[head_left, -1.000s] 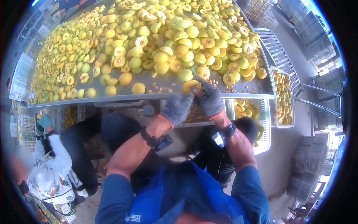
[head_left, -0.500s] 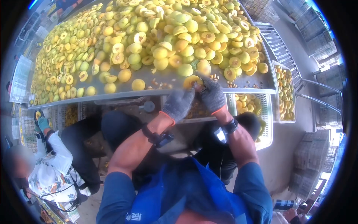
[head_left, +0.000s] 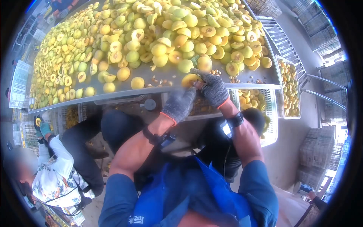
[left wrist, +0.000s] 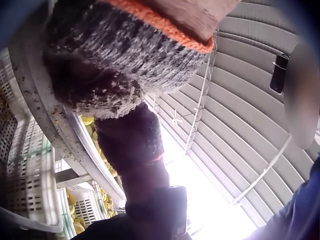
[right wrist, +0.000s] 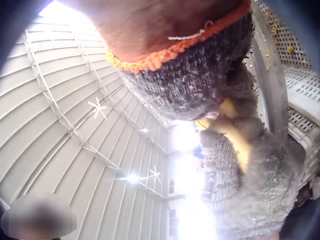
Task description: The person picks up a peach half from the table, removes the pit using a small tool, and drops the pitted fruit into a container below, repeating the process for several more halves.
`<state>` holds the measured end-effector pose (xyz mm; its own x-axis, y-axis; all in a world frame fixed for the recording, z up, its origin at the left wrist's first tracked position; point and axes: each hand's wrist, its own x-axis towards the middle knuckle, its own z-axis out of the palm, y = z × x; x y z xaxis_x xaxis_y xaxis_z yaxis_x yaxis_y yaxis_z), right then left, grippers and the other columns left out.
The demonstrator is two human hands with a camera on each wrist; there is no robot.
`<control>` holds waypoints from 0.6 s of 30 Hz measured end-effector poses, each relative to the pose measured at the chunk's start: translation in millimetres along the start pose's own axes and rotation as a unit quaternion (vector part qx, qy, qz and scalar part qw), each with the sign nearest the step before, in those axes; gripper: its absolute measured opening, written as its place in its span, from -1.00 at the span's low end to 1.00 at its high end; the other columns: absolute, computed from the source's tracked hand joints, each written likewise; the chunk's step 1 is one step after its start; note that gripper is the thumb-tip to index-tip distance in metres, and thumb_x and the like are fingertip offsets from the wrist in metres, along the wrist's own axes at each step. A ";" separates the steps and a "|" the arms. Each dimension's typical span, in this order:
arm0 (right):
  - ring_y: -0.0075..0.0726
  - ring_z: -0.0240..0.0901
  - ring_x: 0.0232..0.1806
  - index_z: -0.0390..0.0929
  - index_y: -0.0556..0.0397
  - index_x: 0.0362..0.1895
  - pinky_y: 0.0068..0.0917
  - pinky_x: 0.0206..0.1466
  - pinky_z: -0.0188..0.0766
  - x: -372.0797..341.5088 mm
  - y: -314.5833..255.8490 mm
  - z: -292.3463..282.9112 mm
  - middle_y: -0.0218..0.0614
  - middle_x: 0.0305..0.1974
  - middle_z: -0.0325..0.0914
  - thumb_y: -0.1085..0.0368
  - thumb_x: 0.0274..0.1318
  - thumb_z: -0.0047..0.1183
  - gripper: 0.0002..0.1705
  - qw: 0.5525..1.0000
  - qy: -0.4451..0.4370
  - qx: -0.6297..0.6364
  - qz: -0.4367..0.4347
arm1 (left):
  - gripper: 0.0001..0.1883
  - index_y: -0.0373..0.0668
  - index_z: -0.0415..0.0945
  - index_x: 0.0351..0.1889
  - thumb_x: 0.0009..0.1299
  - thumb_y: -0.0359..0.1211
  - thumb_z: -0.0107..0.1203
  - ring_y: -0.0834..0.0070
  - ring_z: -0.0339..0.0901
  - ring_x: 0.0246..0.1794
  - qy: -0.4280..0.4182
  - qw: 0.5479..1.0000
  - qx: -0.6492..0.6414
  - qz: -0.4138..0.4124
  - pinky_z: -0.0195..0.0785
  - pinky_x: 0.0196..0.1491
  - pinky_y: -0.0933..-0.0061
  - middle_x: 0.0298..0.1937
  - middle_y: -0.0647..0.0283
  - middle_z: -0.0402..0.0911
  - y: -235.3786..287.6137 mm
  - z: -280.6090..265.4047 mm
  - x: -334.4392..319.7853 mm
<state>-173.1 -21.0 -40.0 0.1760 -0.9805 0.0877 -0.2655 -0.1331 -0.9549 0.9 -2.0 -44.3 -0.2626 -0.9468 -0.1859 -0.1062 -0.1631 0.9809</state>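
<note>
Item: one cut yellow fruit [head_left: 186, 79], located between my hands at the near edge of the counter [head_left: 172, 73]. Left hand [head_left: 177, 104], gloved: fingers curled round it. Right hand [head_left: 214, 90], gloved: gripping its other side, forefinger at the far rim. Two-sided hold, I judge, to keep a small round piece from turning; kept low over the metal, likely so loose bits drop there. Heaped fruit [head_left: 177, 28]: just beyond, presumably for short reach. Small brown bits [head_left: 215, 72]: scattered beside my right hand. White crate [head_left: 273, 113]: right of my hands, fruit inside. Appearance of item: yellow rim, darker orange middle; remainder hidden by gloves.
</note>
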 end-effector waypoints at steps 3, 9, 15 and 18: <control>-0.49 0.54 -0.20 0.52 0.15 0.25 -0.47 -0.07 0.52 -0.2 -7.5 4.5 -0.20 -0.18 0.67 0.33 0.25 0.20 -0.51 0.999 0.018 -0.001 0.026 | -0.84 -0.23 0.57 -0.16 0.54 -0.32 0.08 0.49 0.45 -0.54 -0.003 0.975 -0.161 -0.154 0.35 -0.46 0.40 -0.52 0.31 0.49 21.5 -1.0 -4.6; -0.50 0.55 -0.13 0.55 0.14 0.22 -0.47 -0.01 0.51 -2.0 -16.8 7.8 -0.25 -0.14 0.68 0.31 0.24 0.24 -0.52 0.996 0.038 0.007 0.085 | -0.81 -0.08 0.57 -0.15 0.57 -0.19 0.06 0.69 0.42 -0.58 -0.035 0.994 -0.108 0.004 0.28 -0.57 0.58 -0.48 0.46 0.48 8.8 -11.5 -3.6; -0.57 0.53 -0.15 0.58 0.11 0.21 -0.54 -0.10 0.51 2.6 -22.9 -4.4 -0.39 -0.15 0.68 0.25 0.20 0.29 -0.50 0.998 -0.017 -0.018 0.053 | -0.70 -0.10 0.56 -0.16 0.59 -0.10 -0.01 0.66 0.40 -0.68 -0.130 0.930 -0.273 -0.211 0.19 -0.65 0.61 -0.54 0.42 0.48 14.7 -25.9 -2.1; -0.55 0.53 -0.16 0.58 0.14 0.21 -0.54 -0.08 0.50 3.4 -14.0 -4.1 -0.37 -0.14 0.70 0.32 0.18 0.27 -0.50 0.997 -0.032 -0.010 0.075 | -0.62 -0.12 0.56 -0.26 0.56 -0.01 0.03 0.59 0.30 -0.84 -0.110 0.928 -0.259 -0.243 0.04 -0.79 0.54 -0.66 0.35 0.46 13.6 -28.3 -4.5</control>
<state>-172.7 -23.1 -25.2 0.1922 -0.9785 -0.0750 -0.3128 0.0114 -0.9498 27.8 -7.9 -28.5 -0.5008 -0.6557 -0.5650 0.1973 -0.7220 0.6631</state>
